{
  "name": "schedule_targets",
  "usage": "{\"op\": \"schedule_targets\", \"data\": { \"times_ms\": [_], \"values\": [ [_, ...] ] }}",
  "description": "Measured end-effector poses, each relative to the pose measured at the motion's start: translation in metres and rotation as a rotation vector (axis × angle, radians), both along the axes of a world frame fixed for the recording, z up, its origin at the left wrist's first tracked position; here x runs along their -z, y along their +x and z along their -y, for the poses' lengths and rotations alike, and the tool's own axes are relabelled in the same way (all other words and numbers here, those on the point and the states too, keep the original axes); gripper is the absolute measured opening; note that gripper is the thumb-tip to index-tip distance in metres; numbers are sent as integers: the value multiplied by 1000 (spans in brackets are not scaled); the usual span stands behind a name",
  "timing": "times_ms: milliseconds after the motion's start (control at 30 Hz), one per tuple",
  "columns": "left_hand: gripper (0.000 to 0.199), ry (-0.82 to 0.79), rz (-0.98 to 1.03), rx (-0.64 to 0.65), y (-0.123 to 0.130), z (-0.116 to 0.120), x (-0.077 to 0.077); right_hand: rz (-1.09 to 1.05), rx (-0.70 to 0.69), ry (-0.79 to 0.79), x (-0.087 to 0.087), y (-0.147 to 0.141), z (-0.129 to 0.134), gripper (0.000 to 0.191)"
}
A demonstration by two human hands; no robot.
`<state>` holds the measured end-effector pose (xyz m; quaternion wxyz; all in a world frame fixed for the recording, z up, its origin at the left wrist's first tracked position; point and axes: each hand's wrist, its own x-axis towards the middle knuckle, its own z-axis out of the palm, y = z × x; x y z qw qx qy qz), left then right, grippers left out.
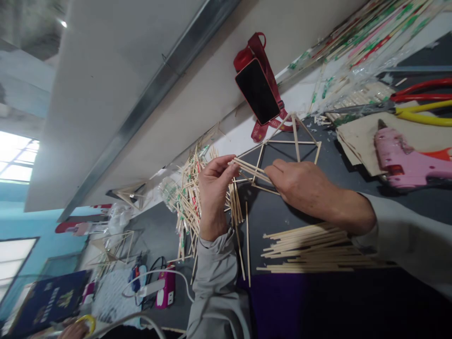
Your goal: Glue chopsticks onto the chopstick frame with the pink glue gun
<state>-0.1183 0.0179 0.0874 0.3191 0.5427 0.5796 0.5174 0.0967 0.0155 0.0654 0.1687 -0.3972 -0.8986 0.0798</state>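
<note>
A few thin wooden sticks (pixel 251 168) span the gap between my two hands. My left hand (pixel 214 193) is closed, pinching their left ends between thumb and fingertips. The fingers of my right hand (pixel 303 187) wrap around the other ends, which they hide. Just behind the held sticks, an angular stick frame (pixel 282 142) rests on the dark tabletop; whether the sticks touch it I cannot tell. A loose row of sticks (pixel 300 247) lies below my right hand. Beside my left wrist is a jumbled heap of sticks (pixel 187 207), some in wrappers.
At the right lie a pink glue gun (pixel 399 157) on folded cloth and red-and-yellow-handled pliers (pixel 402 104). A phone (pixel 257 92) with a red strap sits at the back. A magenta power box (pixel 165 289) with cables is lower left, near another person's hand (pixel 72 330).
</note>
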Motion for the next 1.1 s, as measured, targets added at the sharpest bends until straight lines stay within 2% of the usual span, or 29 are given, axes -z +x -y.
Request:
{"op": "schedule_targets", "data": {
  "times_ms": [267,500,700,900,1100],
  "values": [
    [22,-24,17,-10,2,2,-1,32,6,-43,-1,0,-1,22],
    [23,-38,27,-1,-2,3,-2,-29,-2,-38,-1,-2,3,21],
    [19,-37,-19,49,-1,8,-6,-21,54,-115,-7,-5,14,20],
    [18,-49,-22,84,-1,8,-5,47,45,-184,-17,-9,15,20],
    [18,-64,-37,68,-1,8,-4,-69,74,-202,-20,-15,10,28]
  ]
}}
